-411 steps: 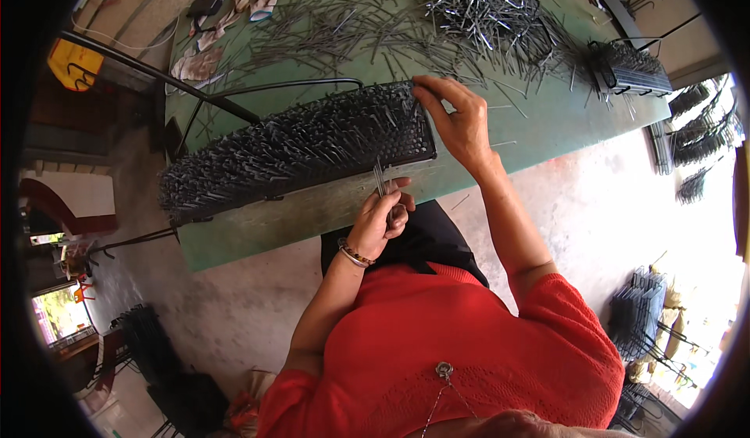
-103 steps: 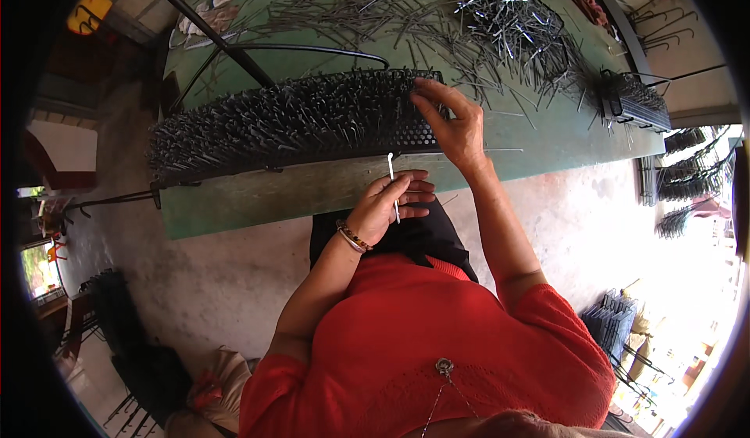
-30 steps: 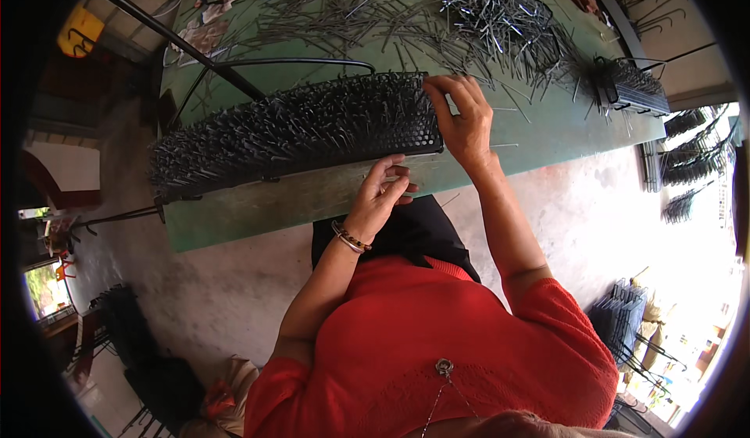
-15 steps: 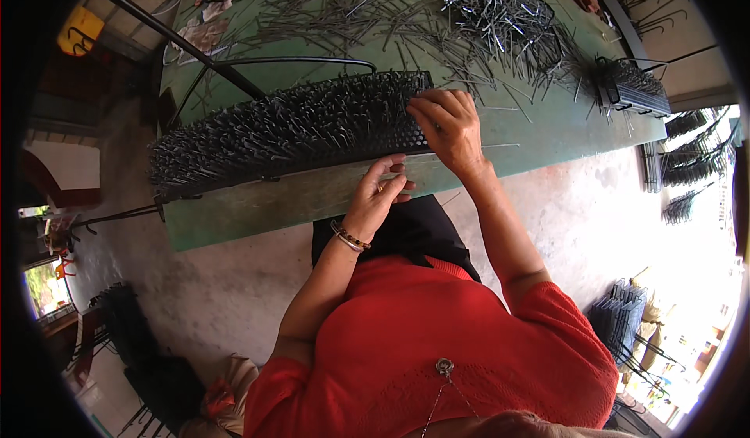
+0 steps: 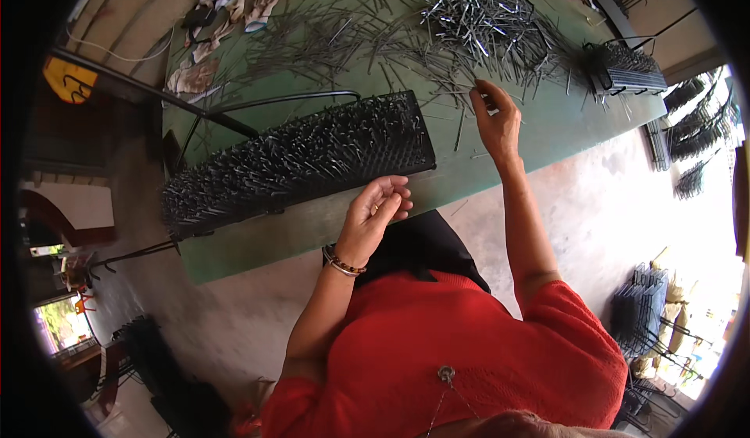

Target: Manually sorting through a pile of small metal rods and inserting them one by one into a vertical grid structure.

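A long black perforated rack, packed with upright thin dark metal pins, lies slanted along the near edge of the green table. Just beside its near right edge is my left hand, its fingers loosely curled with the thumb apart; I see nothing in it. My right hand reaches out over the table, right of the rack, beside scattered loose pins. Its thumb and forefinger come together in a pinch. Whatever may be between those fingertips is too small to make out.
A heap of shiny loose pins lies at the far side of the green table. At its right end stands a smaller pin-filled rack. A bent black bar rises behind the long rack. Crumpled gloves lie far left.
My right hand has left the rack's right end and moved right and farther over the table. My left hand stays near the rack's edge. The whole view has shifted slightly.
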`<state>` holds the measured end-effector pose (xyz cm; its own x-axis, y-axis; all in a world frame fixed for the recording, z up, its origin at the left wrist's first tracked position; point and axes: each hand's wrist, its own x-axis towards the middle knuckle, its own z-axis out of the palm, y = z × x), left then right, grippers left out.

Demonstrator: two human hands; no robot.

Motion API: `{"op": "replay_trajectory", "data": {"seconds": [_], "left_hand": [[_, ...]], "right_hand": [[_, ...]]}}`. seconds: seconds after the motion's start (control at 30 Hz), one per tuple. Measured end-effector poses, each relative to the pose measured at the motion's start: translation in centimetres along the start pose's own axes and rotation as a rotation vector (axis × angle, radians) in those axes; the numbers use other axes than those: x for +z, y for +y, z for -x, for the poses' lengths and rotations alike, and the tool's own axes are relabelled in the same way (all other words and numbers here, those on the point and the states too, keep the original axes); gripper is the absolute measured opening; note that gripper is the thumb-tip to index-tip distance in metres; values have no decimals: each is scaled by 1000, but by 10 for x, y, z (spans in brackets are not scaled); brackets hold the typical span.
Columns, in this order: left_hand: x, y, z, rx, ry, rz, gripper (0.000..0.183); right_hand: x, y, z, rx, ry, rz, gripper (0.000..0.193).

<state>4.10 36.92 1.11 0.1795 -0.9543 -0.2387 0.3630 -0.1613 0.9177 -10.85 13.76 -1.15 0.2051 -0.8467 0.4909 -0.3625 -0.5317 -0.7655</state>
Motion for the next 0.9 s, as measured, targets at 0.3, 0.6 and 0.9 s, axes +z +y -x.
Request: {"op": "replay_trajectory", "data": {"seconds": [0.3,0.6,0.9], "left_hand": [[21,88,-85,169,-88,-317,28],[81,70,-319,547,27,-1343,67],[123,24,-445,219,290,-1848,104]], "right_hand": [[-30,124,29,139,140,193,20],[-36,107,19,280,150,2,18],[-36,107,15,317,143,24,11]]}}
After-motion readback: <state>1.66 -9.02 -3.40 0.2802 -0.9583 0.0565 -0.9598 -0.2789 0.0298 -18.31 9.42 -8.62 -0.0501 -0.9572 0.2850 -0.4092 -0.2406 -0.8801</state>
